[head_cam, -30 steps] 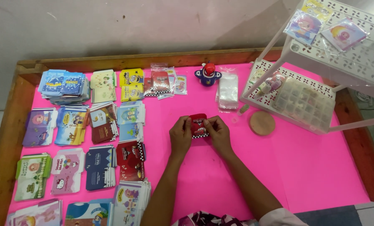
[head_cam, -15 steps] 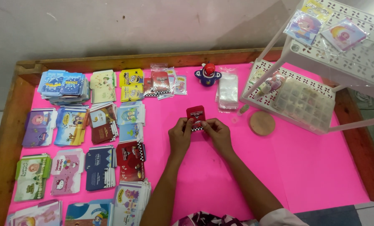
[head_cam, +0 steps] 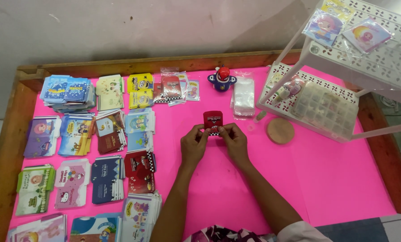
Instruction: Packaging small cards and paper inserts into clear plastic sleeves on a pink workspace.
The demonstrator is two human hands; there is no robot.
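A small red card packet [head_cam: 213,119] with a checkered lower edge stands upright between both my hands above the pink table [head_cam: 254,179]. My left hand [head_cam: 192,144] pinches its lower left corner. My right hand [head_cam: 233,140] pinches its lower right corner. The packet's top half shows above my fingers; its bottom is hidden by them.
Several stacks of printed card packets [head_cam: 104,148] cover the table's left half. Behind my hands lie clear plastic sleeves [head_cam: 244,94] and a red and blue toy [head_cam: 222,79]. A round wooden disc [head_cam: 280,130] and a white perforated rack [head_cam: 339,67] stand at the right. A wooden rim [head_cam: 164,60] borders the table.
The red packet went from folded low between my fingers to held upright and opened out, slightly farther from me. Both hands stayed nearly in place.
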